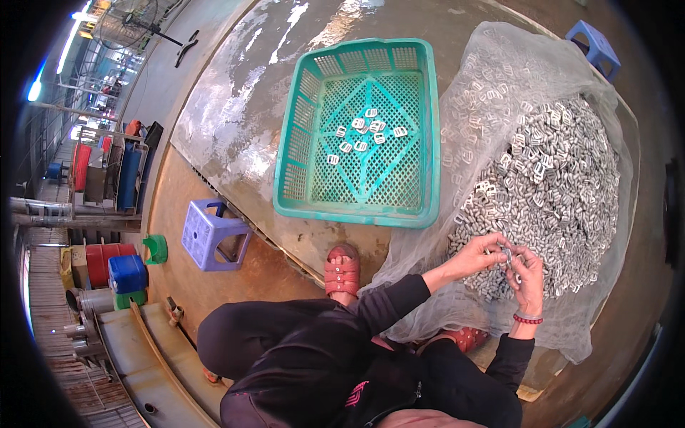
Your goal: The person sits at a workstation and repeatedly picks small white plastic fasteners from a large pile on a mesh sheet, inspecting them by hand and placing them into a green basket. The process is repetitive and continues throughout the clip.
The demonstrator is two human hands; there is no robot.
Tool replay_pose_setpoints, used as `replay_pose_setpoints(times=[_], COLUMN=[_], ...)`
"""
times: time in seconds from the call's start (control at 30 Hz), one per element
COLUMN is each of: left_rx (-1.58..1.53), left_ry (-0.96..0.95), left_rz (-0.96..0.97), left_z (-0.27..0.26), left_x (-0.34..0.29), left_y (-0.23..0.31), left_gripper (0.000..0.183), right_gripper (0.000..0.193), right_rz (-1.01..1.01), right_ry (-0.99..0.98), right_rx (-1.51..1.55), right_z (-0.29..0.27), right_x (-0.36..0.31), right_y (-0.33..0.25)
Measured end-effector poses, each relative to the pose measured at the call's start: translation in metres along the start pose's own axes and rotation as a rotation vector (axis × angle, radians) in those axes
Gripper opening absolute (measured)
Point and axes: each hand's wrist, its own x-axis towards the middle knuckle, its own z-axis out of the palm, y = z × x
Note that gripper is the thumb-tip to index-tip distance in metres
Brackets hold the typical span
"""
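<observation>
Over the near edge of a large heap of small silver metal buckles [564,185], my two hands meet. My left hand [479,257] is closed in a pinch on a small metal buckle [507,255]. From the other side my right hand [526,277], with a red bead bracelet at the wrist, has its fingers closed on the same piece. The fingers partly hide it. The heap lies on a pale mesh net [464,128], with more buckles showing through its far folds. To the left stands a green plastic basket [285,171] holding several loose buckles [360,147].
Basket and net rest on a wet, raised grey slab [235,93]. A purple stool [203,235] stands left of it, and a blue stool [596,48] at the far right. My sandalled foot [342,274] is by the slab's edge. A fan [132,21] stands far left.
</observation>
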Motion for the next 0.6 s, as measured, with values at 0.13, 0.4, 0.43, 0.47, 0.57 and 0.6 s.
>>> replay_pose_setpoints(times=[0.13, 0.4, 0.43, 0.47, 0.57, 0.6], left_rx=[-0.297, 0.287, 0.132, -0.033, -0.370, -0.397], left_ry=[0.100, 0.292, 0.310, 0.301, 0.401, 0.417], left_rz=[-0.223, 0.089, -0.089, -0.120, 0.008, 0.099], left_z=[0.002, 0.018, 0.021, 0.026, 0.023, 0.014], left_x=[-0.008, -0.004, -0.002, -0.001, 0.000, 0.000], left_y=[-0.004, 0.018, 0.022, 0.026, 0.039, 0.047], left_gripper=[0.020, 0.014, 0.012, 0.011, 0.010, 0.010], right_gripper=[0.016, 0.017, 0.016, 0.016, 0.016, 0.015], right_rz=[0.019, 0.044, 0.029, 0.011, -0.104, -0.176], right_ry=[-0.063, -0.030, -0.086, -0.065, -0.070, -0.046], right_rx=[0.045, 0.271, 0.308, 0.301, 0.360, 0.417], right_z=[0.008, 0.009, 0.005, -0.003, -0.019, -0.031], right_x=[-0.005, -0.017, -0.019, -0.022, -0.028, -0.032], right_y=[0.003, -0.001, -0.004, -0.011, -0.018, -0.024])
